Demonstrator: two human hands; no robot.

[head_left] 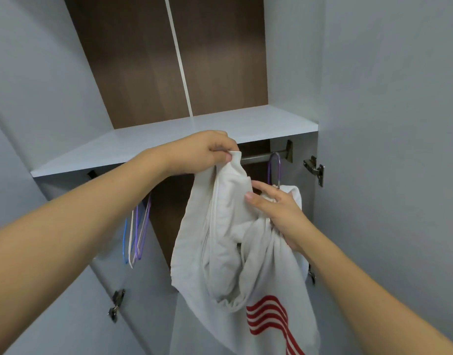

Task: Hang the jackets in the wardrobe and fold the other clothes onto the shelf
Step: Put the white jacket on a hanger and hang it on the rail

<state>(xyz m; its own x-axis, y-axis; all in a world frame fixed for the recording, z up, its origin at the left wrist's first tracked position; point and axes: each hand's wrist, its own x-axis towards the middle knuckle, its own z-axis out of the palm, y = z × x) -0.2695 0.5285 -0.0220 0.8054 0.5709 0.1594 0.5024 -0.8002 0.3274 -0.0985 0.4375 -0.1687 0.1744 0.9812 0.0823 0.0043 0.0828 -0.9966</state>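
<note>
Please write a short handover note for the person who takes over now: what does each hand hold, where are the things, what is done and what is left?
Left hand: pinches the white jacket by its top edge, just under the shelf.
Right hand: grips the jacket's bunched cloth near the purple hanger, which hooks on the rail.
Spare hangers hang at the left.
Done: the hanger is on the rail.
Left: settle the jacket on the hanger; whether it already sits on it is not visible. Nothing lies on the shelf yet.

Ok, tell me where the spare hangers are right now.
In the head view the spare hangers hang at lower left, under the shelf and behind the left forearm, left of the white jacket.
</note>
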